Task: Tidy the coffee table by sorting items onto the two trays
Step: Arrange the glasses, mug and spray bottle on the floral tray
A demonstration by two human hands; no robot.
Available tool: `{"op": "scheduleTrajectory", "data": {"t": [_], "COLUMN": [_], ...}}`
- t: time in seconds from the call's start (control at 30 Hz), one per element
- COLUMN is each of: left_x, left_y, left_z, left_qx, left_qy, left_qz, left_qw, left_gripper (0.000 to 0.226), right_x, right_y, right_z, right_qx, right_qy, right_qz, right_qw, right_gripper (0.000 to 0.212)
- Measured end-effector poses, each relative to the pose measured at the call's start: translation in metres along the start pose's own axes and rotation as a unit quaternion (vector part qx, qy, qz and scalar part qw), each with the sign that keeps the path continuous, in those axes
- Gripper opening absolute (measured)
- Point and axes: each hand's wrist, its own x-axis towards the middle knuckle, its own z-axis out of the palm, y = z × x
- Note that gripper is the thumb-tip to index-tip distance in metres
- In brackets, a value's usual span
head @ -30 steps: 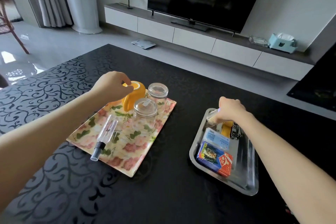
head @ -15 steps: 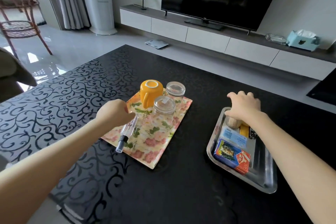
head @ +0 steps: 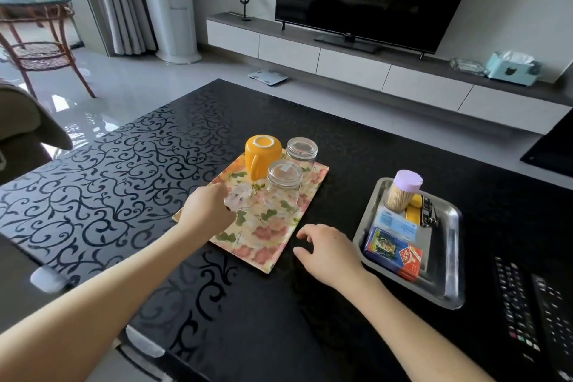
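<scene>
Clear spray bottle (head: 238, 200), blurred, juts from left hand's (head: 206, 211) clamped grip toward the near glass (head: 283, 184); right hand's (head: 328, 253) fingers spread.

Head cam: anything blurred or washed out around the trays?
Head view: the clear bottle in the left hand is motion-smeared; the steel tray streaks along its right rim; window glare sits on the floor, far left.

The left hand (head: 208, 211) hides part of the blurred clear item (head: 237, 200) it grips; the right edge cuts off a remote (head: 555, 319).
</scene>
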Motion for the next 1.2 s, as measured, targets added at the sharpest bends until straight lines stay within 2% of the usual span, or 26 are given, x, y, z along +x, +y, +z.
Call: {"op": "scheduleTrajectory", "data": {"t": [0.03,0.13,0.23,0.37,0.43,0.57,0.63,0.7,0.77,0.87,0.93,1.0,1.13,1.2], "left_x": [0.002,0.006,-0.002,-0.033,-0.046,-0.06,-0.067,-0.074,-0.077,-0.072,-0.066,-0.063,-0.061,-0.058], "left_y": [0.001,0.004,0.01,0.036,0.057,0.102,0.121,0.141,0.159,0.172,0.173,0.174,0.182,0.188], "left_z": [-0.006,-0.031,-0.056,-0.068,-0.063,-0.051,-0.042,-0.031,-0.018,-0.002,0.012,0.027,0.049,0.06], "left_qx": [-0.017,-0.024,0.007,0.012,0.003,-0.03,-0.034,-0.053,-0.093,-0.088,-0.05,-0.012,0.034,0.031], "left_qy": [0.014,0.042,0.024,-0.042,-0.073,-0.095,-0.101,-0.118,-0.135,-0.112,-0.099,-0.111,-0.187,-0.224], "left_qz": [0.005,0.022,0.049,0.104,0.142,0.184,0.207,0.234,0.252,0.276,0.286,0.276,0.187,0.166], "left_qw": [1.0,0.999,0.998,0.994,0.987,0.978,0.973,0.964,0.954,0.951,0.952,0.955,0.964,0.96], "left_gripper": [0.039,0.011,0.011,0.029,0.034,0.041,0.032,0.043,0.052,0.036,0.031,0.033,0.062,0.055], "right_x": [-0.001,0.001,-0.003,-0.023,-0.03,-0.046,-0.058,-0.069,-0.078,-0.082,-0.077,-0.067,-0.051,-0.043], "right_y": [-0.001,-0.004,-0.012,-0.025,-0.027,-0.01,0.006,0.025,0.05,0.094,0.123,0.147,0.181,0.192], "right_z": [0.002,0.002,-0.001,-0.002,-0.001,-0.008,-0.014,-0.021,-0.032,-0.053,-0.063,-0.07,-0.078,-0.082], "right_qx": [0.014,0.054,0.118,0.282,0.314,0.236,0.192,0.161,0.169,0.203,0.177,0.164,0.16,0.163], "right_qy": [-0.001,0.005,0.032,0.018,0.035,0.159,0.175,0.197,0.239,0.317,0.331,0.309,0.309,0.307], "right_qz": [0.011,0.038,0.033,-0.029,-0.045,-0.03,-0.02,0.009,0.068,0.186,0.242,0.277,0.309,0.323], "right_qw": [1.0,0.998,0.992,0.959,0.948,0.958,0.965,0.967,0.954,0.908,0.895,0.895,0.885,0.88], "right_gripper": [0.035,0.033,0.036,0.055,0.06,0.036,0.028,0.021,0.014,0.023,0.02,0.024,0.028,0.03]}}
